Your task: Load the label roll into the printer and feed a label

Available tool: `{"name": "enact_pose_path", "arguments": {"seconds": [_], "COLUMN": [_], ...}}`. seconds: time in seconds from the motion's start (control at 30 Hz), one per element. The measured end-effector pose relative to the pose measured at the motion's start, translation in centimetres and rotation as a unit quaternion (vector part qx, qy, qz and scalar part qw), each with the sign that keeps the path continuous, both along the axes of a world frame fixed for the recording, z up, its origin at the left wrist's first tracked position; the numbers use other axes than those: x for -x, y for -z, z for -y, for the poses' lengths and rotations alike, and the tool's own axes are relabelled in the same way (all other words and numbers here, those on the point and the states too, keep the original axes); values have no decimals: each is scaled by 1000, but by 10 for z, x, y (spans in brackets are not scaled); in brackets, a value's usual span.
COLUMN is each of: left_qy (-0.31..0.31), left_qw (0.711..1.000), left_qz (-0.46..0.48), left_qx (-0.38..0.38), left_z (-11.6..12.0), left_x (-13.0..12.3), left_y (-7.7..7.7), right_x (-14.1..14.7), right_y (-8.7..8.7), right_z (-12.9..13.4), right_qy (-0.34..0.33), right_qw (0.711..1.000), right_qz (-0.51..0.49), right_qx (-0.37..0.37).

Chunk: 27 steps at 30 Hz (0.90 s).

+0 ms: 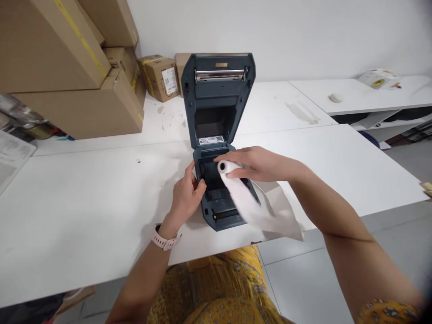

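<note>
A dark grey label printer (221, 96) stands on the white table with its lid tipped up and its inside exposed. My right hand (256, 164) grips a small white paper roll (232, 166) over the printer's open bay. From the roll a loose white strip (246, 202) trails down past the printer's front right side. My left hand (187, 191), with a pale pink watch strap at the wrist, rests against the printer's left side. Its thumb and fingers are bent around that edge, and a bit of red shows beside the thumb.
Cardboard boxes (101, 103) are stacked at the back left, with a smaller taped box (158, 76) beside them. A label roll (380, 78) and a small white round piece (336, 97) lie on the right-hand table. The table's front edge (216, 251) runs close to my body.
</note>
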State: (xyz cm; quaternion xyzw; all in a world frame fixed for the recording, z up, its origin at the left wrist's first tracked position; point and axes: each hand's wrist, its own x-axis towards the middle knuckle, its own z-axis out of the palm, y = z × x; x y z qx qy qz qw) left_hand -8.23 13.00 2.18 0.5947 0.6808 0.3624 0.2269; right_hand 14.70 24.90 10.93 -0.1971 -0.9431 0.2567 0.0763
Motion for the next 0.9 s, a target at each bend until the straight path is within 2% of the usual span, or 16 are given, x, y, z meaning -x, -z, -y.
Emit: {"name": "enact_pose_path", "arguments": {"seconds": [0.07,0.13,0.27,0.43,0.57,0.73,0.9], "left_qy": [-2,-2,6,-3,-3,-18,-37], "left_qw": [1000,1000,1000,1000,1000,999,996], "left_qz": [-2,-6,-4,-1,8,26,75], "left_qx": [4,9,11,16,24,20,14], "left_z": [0,0,0,0,1,2,3], "left_x": [0,0,0,-1,-2,-4,-8], "left_y": [0,1,2,2,0,-1,-2], "right_x": [31,52,64,42,7,-17,-6], "right_y": [8,19,33,32,34,57,80], "right_z": [-4,-7,-8,12,58,126,161], "right_qy": [-22,-31,-23,-37,-40,59,154], "right_qw": [992,976,959,978,988,984,971], "right_qz": [94,170,241,132,72,-34,-80], "right_qx": [-86,-134,-146,-155,-133,-166,-166]}}
